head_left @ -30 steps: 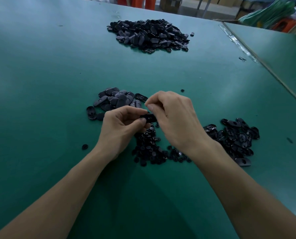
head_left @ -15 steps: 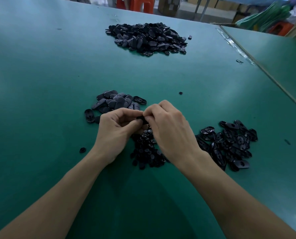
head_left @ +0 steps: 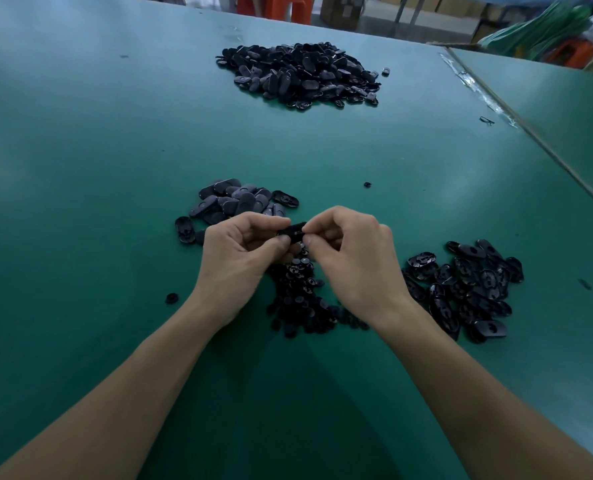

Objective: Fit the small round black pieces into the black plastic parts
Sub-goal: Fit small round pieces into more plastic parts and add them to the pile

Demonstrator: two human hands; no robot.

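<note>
One black oval plastic part (head_left: 293,231) is held between both hands above the table. My left hand (head_left: 243,252) pinches its left end and my right hand (head_left: 354,258) pinches its right end with thumb and forefinger. Whether a round piece sits between my right fingertips is hidden. Under my hands lies a heap of small round black pieces (head_left: 300,296). A pile of oval parts lying hollow side up (head_left: 468,285) is at the right. Another small pile of oval parts (head_left: 232,199) lies just beyond my left hand.
A large heap of black oval parts (head_left: 302,74) sits far back on the green table (head_left: 80,168). Single stray pieces lie at the left (head_left: 171,298) and beyond my hands (head_left: 367,184). A seam with tape (head_left: 475,84) joins a second table at the right.
My hands have drawn slightly apart, so the held oval part now shows between the fingertips. The piles have not moved.
</note>
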